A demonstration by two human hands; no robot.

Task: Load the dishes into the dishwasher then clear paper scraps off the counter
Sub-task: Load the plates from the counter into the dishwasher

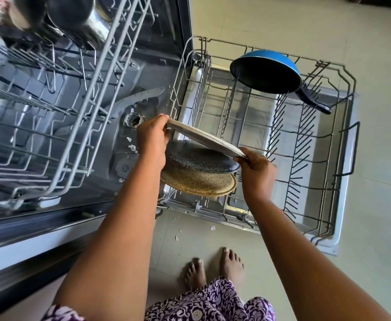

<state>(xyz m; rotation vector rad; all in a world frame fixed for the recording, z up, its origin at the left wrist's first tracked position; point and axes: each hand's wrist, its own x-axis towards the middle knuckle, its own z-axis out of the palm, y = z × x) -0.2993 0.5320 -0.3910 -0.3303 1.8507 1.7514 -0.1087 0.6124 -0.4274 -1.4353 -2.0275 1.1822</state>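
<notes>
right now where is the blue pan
Head view, upper right: the blue pan stands tilted at the far side of the lower rack.

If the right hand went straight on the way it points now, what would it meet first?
Probably the dark plate just beyond the right hand, under the pale plate it pinches; depth is unclear.

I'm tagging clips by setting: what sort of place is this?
Probably a home kitchen: a dishwasher's lower rack pulled out over the tiled floor, a blue pan standing in it, the left hand and right hand holding plates.
</notes>
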